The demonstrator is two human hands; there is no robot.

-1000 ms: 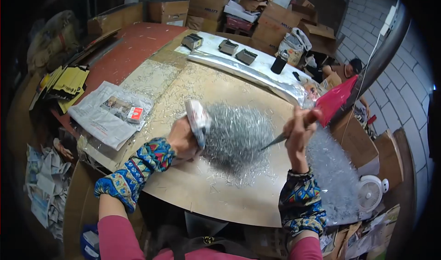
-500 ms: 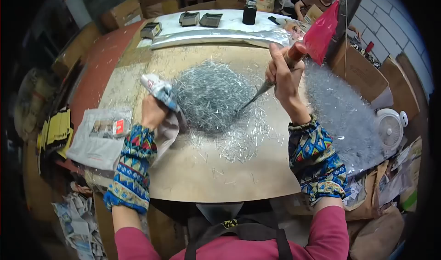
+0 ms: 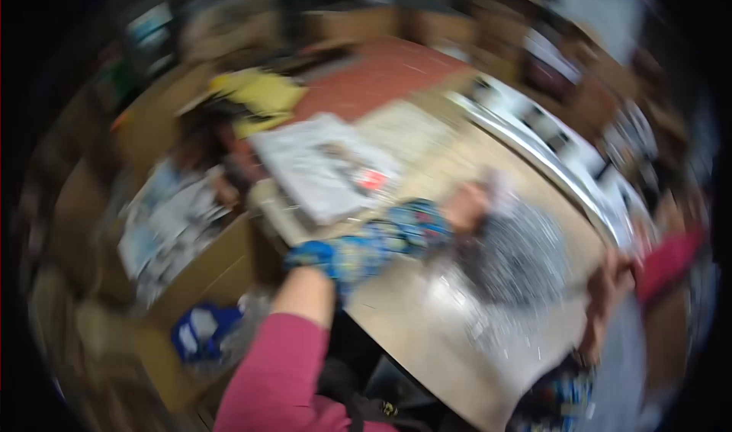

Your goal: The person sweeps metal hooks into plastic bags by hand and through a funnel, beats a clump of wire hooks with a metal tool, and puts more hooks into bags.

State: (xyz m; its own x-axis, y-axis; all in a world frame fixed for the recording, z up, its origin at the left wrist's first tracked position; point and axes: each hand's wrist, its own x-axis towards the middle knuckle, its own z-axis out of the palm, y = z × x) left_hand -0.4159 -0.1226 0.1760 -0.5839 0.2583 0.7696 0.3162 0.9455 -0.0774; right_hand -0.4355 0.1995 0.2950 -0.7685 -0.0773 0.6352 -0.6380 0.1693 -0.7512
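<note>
The view is smeared by motion. My left hand (image 3: 467, 207), in a patterned blue sleeve cover, is closed around a crumpled whitish cloth or bag (image 3: 500, 190). It rests at the upper left side of a heap of thin, shiny clear-grey slivers (image 3: 526, 256). The heap lies on a tan board (image 3: 404, 310), with loose slivers scattered on its near side. To the right of the heap, my right hand (image 3: 605, 291) looks closed on the handle of a slim-shafted hand tool; its tip is lost in blur. A pink-red plastic bag (image 3: 671, 266) shows just beyond that hand.
A white plastic packet (image 3: 313, 176) with a red label lies left of the board, near yellow pieces (image 3: 259, 96). A long silvery wrapped strip (image 3: 541, 154) borders the far side. An open cardboard box (image 3: 206, 268) stands below left, with a blue-and-white item (image 3: 202, 331) inside.
My view has swung left and tilted, shifting the board and heap to the right and revealing the box at lower left. My left hand still grips the cloth beside the heap.
</note>
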